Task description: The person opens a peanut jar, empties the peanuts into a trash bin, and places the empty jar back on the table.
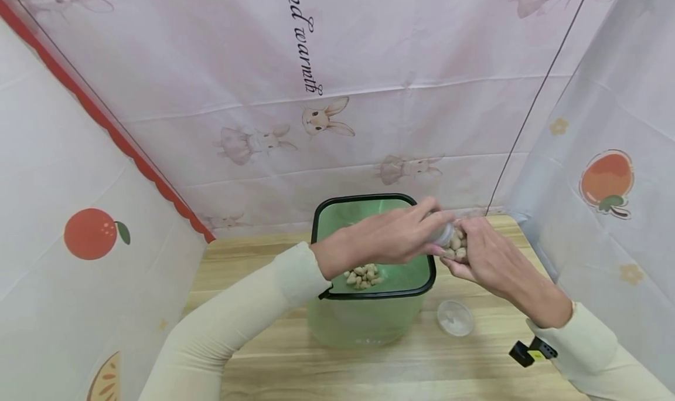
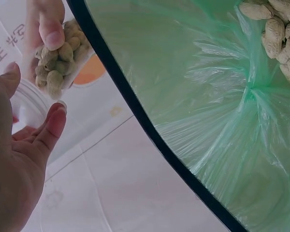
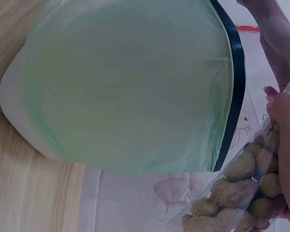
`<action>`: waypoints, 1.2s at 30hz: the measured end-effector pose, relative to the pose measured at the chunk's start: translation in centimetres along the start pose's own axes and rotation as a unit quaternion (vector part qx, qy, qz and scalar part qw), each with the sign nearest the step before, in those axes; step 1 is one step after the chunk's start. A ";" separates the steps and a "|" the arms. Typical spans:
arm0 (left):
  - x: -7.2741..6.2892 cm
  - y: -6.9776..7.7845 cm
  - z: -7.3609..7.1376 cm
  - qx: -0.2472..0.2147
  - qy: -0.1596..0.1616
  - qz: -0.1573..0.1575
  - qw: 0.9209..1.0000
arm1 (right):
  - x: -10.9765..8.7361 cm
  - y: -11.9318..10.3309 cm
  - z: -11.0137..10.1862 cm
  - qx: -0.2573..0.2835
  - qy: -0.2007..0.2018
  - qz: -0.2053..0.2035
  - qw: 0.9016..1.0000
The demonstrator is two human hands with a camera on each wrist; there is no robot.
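My left hand (image 1: 392, 237) curls its fingers and thumb round a small clear plastic jar (image 1: 442, 235), tipped sideways beside the bin's right rim. Facing it, my right hand (image 1: 495, 260) grips a clear bag of peanuts (image 1: 456, 245). The bag's opening meets the jar's mouth; in the left wrist view, a peanut (image 2: 54, 85) sits right by the jar's rim (image 2: 36, 99). In the right wrist view the bag (image 3: 241, 188) is well filled with unshelled peanuts. My fingers hide most of the jar, so its contents cannot be told.
A bin (image 1: 364, 322) with a green plastic liner and black rim (image 1: 379, 296) stands on the wooden table (image 1: 248, 360). Loose peanuts (image 1: 364, 276) lie inside it. Right of the bin lies a clear round lid (image 1: 455, 318). Printed cloth walls (image 1: 369, 143) surround the table.
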State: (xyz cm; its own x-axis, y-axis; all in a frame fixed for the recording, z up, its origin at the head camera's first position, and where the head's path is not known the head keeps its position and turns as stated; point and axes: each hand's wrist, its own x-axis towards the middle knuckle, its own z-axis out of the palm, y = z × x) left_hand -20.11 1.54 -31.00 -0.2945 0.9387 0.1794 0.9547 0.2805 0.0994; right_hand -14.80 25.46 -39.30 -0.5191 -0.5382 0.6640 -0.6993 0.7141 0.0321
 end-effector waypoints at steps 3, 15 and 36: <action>0.1 0.2 -0.2 -0.005 -0.019 -0.028 0.999 | 0.1 -0.1 0.0 -0.004 0.003 -0.001 1.000; 0.1 0.5 0.2 0.093 0.045 -0.044 0.994 | 0.5 -0.3 0.5 -0.028 0.060 -0.046 0.997; -0.3 0.3 -0.6 0.059 0.007 -0.043 0.997 | -0.2 -0.1 0.1 -0.032 0.007 -0.023 0.999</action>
State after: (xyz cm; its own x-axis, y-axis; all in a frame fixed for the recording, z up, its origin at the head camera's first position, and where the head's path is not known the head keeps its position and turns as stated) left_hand -19.80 1.19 -30.46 -0.3754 0.9075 0.1883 0.9240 0.3825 -0.0016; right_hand -14.65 25.45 -39.48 -0.4799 -0.5650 0.6712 -0.6894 0.7160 0.1098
